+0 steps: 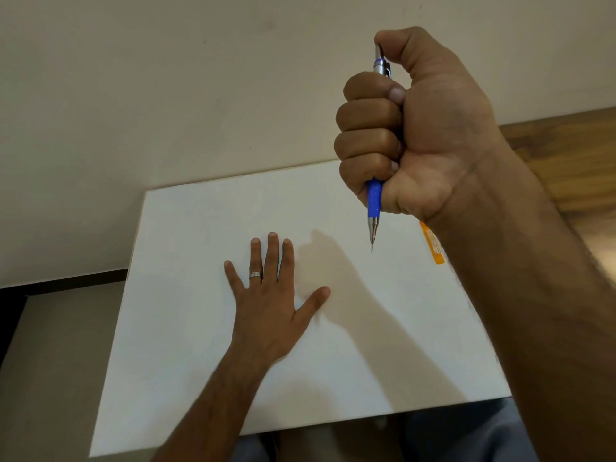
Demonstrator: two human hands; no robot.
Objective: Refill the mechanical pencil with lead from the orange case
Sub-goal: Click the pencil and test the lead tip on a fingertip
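Observation:
My right hand [416, 128] is raised high above the table, fisted around a blue and silver mechanical pencil [374, 201]. The pencil stands upright, tip pointing down, and my thumb rests on its top button. A short bit of dark lead shows at the tip. The orange lead case [432, 243] lies on the right part of the white table [200, 328], mostly hidden behind my right wrist. My left hand [273, 295] lies flat on the table, palm down, fingers spread, a ring on one finger, holding nothing.
A beige wall rises behind the table. A wooden surface [566, 155] extends to the right beyond my forearm. Dark floor trim [66, 281] runs at the left. My lap in grey fabric [450, 435] shows below the table's front edge.

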